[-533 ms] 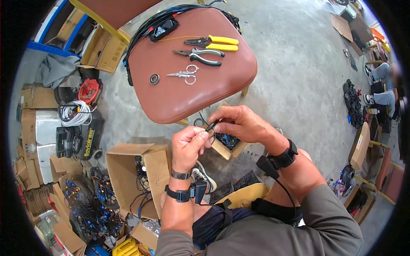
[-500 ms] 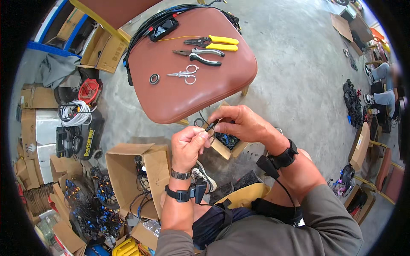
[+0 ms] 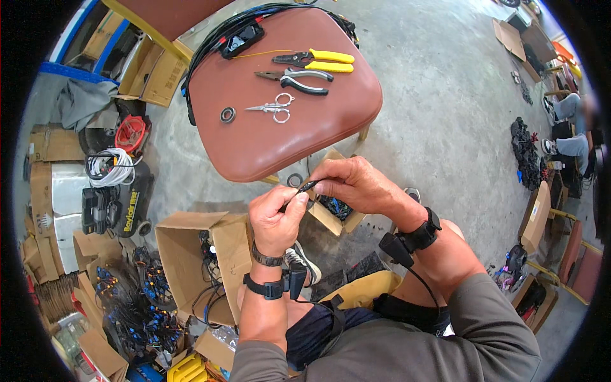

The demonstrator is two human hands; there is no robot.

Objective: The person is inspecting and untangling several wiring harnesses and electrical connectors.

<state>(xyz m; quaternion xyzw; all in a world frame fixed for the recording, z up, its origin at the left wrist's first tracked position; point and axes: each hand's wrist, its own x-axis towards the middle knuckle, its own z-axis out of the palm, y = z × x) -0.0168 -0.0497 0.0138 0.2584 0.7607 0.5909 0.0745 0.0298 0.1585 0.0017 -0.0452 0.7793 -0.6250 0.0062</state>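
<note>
A short black cable is stretched between my two hands, just off the near edge of the red-brown padded seat. My left hand pinches one end between thumb and curled fingers. At the other end my right hand grips it with thumb and forefinger. On the seat lie small silver scissors, grey-black pliers, yellow-handled wire strippers and a ring-shaped bearing. Behind them rests a black device beside a bundle of black cables.
An open cardboard box with cables stands left of my legs. A smaller box of dark parts sits below my right hand. Heaped wire harnesses lie at the lower left. Another person's legs show at the far right.
My left hand has turned slightly and closed further over the cable. The cable now lies flatter between my hands. The seat and tools sit marginally further left and higher in view.
</note>
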